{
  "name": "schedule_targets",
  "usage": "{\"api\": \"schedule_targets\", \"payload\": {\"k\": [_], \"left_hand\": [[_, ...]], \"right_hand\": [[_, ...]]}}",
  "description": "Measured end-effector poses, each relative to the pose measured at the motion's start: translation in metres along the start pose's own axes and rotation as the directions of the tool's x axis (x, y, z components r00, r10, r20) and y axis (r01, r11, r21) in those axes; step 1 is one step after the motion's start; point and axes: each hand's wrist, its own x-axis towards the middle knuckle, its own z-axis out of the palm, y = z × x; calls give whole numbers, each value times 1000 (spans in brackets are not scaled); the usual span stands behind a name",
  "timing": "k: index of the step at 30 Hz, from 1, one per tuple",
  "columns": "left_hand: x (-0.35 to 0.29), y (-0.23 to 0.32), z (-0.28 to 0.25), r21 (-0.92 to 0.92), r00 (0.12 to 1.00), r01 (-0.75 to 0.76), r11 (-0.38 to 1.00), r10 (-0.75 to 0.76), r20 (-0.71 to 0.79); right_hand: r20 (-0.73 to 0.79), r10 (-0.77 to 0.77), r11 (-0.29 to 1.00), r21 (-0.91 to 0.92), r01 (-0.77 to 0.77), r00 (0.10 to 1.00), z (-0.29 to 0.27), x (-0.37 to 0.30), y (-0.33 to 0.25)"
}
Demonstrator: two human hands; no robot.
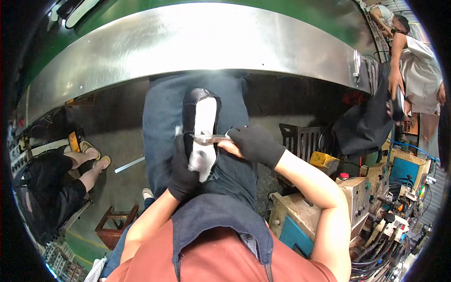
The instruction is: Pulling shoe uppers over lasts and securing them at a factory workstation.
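A black shoe (189,110) with a white sole side (205,115) facing up rests lengthwise on my lap, its toe away from me. Along its left edge, my left hand (182,167) in a black fingerless glove is closed around the shoe. My right hand (256,144), gloved the same way, grips a shiny metal hand tool (206,138). The tool lies crosswise over the middle of the sole, its head near the shoe's left edge. Its exact kind is not clear. Part of its handle is hidden in my right hand.
A metal-edged bench (211,40) with a green top (319,21) spans the front. Worn machines with cables (354,202) stand at right, near a dark plastic crate (303,141). A wooden stool (115,228) is at lower left. Co-workers (418,61) are at both sides.
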Motion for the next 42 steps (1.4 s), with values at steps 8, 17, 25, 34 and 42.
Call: {"api": "schedule_targets", "payload": {"k": [8,17,25,34,42], "left_hand": [[40,7,17,188,994,-75,979,88,-58],[0,-54,-6,45,943,48,998,-60,328],[-72,-43,6,-773,741,596,220,-520,424],[-53,-51,9,-257,926,318,912,-241,290],[-70,-57,-4,-569,825,565,597,-391,409]], "right_hand": [[500,83,841,429,-329,862,-63,-11,25],[-160,-262,850,429,306,952,-72,-10,-51],[276,-4,669,715,-203,961,37,-68,-23],[132,9,818,570,-83,991,-2,-66,-57],[129,78,850,509,-134,989,-3,-32,-48]]}}
